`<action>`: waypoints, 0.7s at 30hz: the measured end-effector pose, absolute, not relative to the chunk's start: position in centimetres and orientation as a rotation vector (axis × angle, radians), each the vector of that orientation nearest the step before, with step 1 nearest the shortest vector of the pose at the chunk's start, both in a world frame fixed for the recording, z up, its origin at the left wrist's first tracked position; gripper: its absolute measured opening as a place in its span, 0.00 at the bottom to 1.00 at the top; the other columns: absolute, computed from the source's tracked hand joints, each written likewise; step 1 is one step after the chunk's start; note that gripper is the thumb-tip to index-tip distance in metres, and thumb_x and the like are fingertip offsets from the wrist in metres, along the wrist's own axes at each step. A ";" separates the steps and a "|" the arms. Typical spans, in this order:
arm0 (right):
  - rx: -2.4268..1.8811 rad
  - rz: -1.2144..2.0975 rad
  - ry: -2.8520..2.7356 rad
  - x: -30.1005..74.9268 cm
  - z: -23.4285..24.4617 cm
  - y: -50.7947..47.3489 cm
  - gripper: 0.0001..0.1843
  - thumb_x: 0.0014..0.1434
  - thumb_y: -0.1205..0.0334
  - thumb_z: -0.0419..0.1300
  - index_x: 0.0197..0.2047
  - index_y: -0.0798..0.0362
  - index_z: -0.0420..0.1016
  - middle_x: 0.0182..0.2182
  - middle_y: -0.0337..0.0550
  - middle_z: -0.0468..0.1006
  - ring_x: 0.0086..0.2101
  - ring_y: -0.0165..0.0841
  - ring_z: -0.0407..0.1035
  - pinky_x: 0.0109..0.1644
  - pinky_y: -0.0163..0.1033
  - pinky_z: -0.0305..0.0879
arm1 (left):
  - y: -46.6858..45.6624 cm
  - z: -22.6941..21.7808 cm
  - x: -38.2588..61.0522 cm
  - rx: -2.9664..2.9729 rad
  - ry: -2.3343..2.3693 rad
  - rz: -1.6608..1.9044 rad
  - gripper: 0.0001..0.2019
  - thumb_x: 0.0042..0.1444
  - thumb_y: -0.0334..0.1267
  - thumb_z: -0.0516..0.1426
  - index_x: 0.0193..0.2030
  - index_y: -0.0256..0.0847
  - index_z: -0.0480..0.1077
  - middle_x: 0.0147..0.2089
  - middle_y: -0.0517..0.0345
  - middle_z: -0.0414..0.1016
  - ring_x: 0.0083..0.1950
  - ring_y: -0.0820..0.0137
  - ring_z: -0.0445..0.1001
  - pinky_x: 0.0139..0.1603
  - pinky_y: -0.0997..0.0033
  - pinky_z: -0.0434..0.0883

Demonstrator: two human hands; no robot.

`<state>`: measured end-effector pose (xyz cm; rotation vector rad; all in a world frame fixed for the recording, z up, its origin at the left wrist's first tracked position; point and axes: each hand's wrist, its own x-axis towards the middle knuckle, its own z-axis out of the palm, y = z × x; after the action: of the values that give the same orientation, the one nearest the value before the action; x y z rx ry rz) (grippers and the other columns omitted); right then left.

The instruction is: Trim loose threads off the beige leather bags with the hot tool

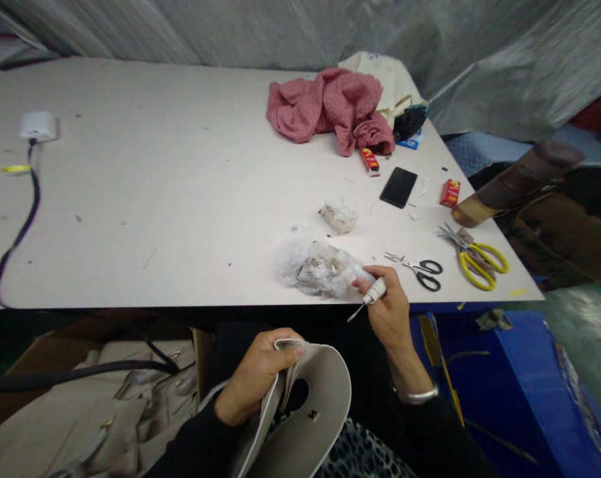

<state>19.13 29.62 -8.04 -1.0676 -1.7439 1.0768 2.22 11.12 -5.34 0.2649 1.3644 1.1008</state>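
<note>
My left hand is closed on the upper edge of a beige bag, which sags open over my lap. A dark oval hole and a small metal fitting show on the bag's panel. Between the fingers of my right hand is a thin-tipped tool with a white-wrapped handle. Its slim tip points down and left, apart from the bag. Just beyond that hand, a crumpled clear plastic bag with whitish, dirty contents lies at the table's front edge. A whitish lump sits behind it.
On the table are black-handled scissors, yellow-handled snips, a phone, red boxes, pink cloth and a brown cylinder. A carton of beige bags stands lower left, a blue bin lower right.
</note>
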 end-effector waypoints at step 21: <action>-0.990 0.774 -2.090 17.7 -6.1 26.5 0.08 0.67 0.61 0.64 0.49 0.50 0.81 0.38 0.46 0.84 0.39 0.38 0.79 0.44 0.41 0.72 | 10.5 -6.4 1.8 0.225 1.298 1.139 0.21 0.44 0.51 0.72 0.31 0.34 0.77 0.25 0.57 0.73 0.27 0.72 0.68 0.31 0.73 0.63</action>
<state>17.65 26.52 -6.08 -0.9904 -2.0904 0.7743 1.82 10.54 -6.37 0.2247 1.2975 1.1393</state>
